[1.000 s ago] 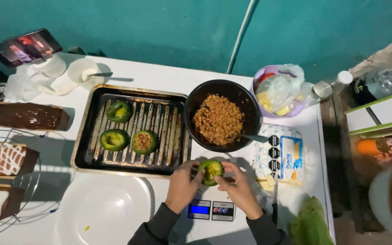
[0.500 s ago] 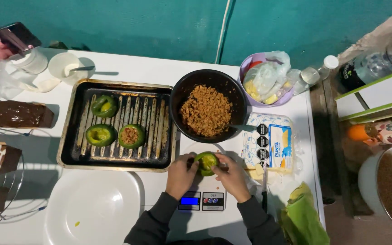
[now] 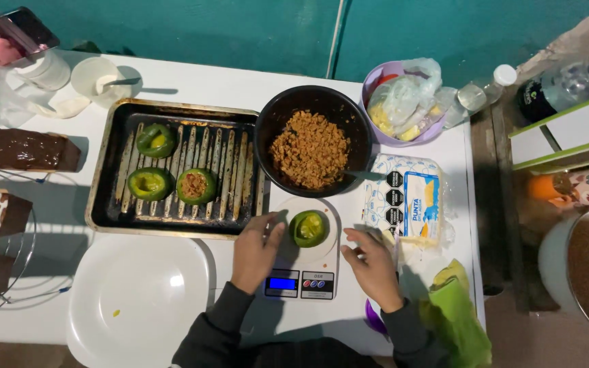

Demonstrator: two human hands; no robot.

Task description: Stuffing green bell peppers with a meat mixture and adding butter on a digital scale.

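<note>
A hollowed green pepper (image 3: 308,227) sits on the round platform of a small kitchen scale (image 3: 301,281) at the table's front. My left hand (image 3: 257,249) rests just left of the pepper, fingers apart, empty. To the right of the scale my right hand (image 3: 373,260) hovers with spread fingers, holding nothing. Behind the scale stands a black bowl (image 3: 271,129) of browned minced filling. On the left, a dark baking tray (image 3: 112,210) carries three green peppers, one of them filled.
A white plate (image 3: 138,300) lies front left. A cheese package (image 3: 410,197) and a purple bowl (image 3: 375,82) with a plastic bag sit to the right. Loaf cakes (image 3: 22,150) and a wire rack are far left. A pot (image 3: 581,272) stands beyond the table's right edge.
Both hands have let go of the pepper and drawn apart, leaving it on the scale. The camera view has shifted slightly.
</note>
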